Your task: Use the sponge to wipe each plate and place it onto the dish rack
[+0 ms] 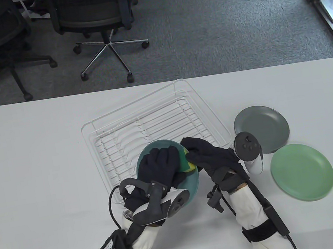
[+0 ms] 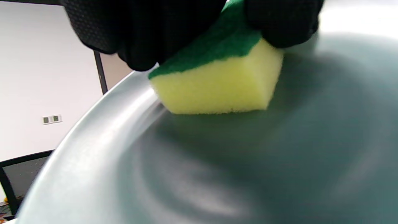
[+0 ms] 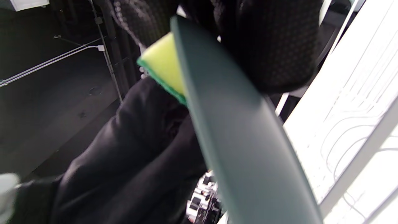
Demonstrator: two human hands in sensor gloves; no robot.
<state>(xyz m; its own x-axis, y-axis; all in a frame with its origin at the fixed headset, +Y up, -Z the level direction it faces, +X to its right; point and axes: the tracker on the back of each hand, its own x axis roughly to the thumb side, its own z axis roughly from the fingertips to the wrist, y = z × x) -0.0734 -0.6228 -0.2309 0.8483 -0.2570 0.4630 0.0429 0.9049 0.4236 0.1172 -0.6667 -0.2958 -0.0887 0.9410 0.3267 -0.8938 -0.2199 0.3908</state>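
L hand [image 1: 157, 167] fingers curled in a grip, R hand [image 1: 205, 156] fingers pinching, both hands raised, close together

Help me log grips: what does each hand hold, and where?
Left hand grips the sponge by its green top; right hand holds the dark teal plate by its rim.

Gloves: black knit with a fine dotted texture on the left hand [image 1: 157, 167] and the right hand [image 1: 208, 155].
Sleeves: white, banded by black straps.
Trackers: dark grey and white — round button faces.
Cables: black, braided at the left forearm.
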